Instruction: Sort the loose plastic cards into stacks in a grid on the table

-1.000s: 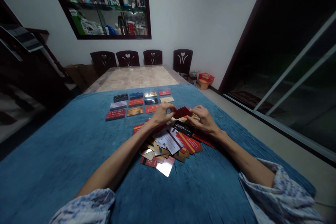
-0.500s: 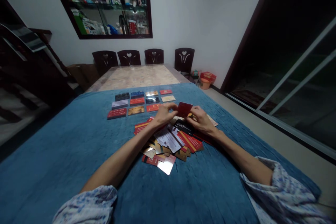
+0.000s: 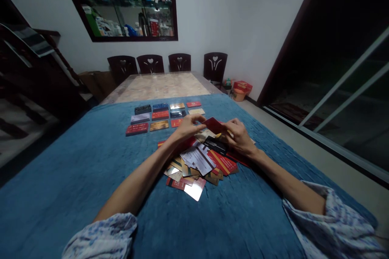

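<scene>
A dark red card is held just above a loose pile of cards on the blue cloth. My left hand pinches its left edge and my right hand grips its right edge, both with fingers closed. Beyond my hands, several small stacks of cards lie sorted in neat rows, red, blue, black and gold. The pile under my forearms mixes red, gold, black and silvery cards, some face down.
The blue cloth covers the near end of a long table with a bare marble top beyond. Several dark chairs line the far end. A glass wall cabinet hangs above. A sliding glass door stands at right.
The red card has risen slightly from the pile and tilted flatter between both hands. The view has shifted a little; the sorted rows stay as they were.
</scene>
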